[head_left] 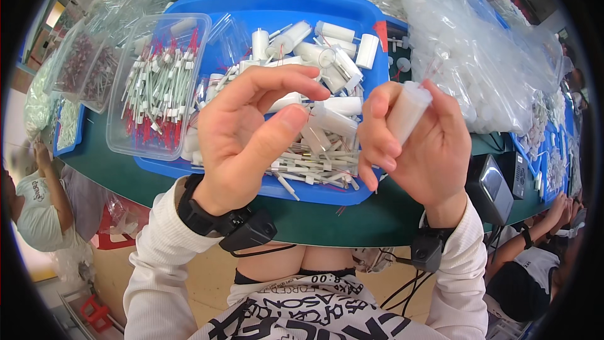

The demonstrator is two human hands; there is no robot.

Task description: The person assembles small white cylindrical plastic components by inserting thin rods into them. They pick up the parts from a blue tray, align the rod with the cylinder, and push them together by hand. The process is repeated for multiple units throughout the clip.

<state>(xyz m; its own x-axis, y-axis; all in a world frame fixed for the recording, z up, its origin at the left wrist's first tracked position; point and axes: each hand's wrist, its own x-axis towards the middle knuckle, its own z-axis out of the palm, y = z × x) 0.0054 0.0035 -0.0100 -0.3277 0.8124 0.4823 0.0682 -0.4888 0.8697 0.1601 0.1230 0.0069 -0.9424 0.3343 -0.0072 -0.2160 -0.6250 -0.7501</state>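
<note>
A white translucent cylinder (408, 113) sits tilted in my right hand (428, 138), its fingers curled round it. My left hand (248, 135) is raised over the blue tray (251, 3), thumb and fingers apart and nothing between them. Below and behind both hands, the tray holds many similar white cylinders (336, 31), some with thin red wires. Thin white sticks (308, 167) lie in a heap at its near end. My left palm hides part of the tray's contents.
A clear plastic box (113, 132) of white sticks with red wires overlaps the tray's left side. A large clear bag (465, 44) of white caps stands at the right. Dark boxy devices (491, 189) sit on the green table (314, 230). Other people work at both sides.
</note>
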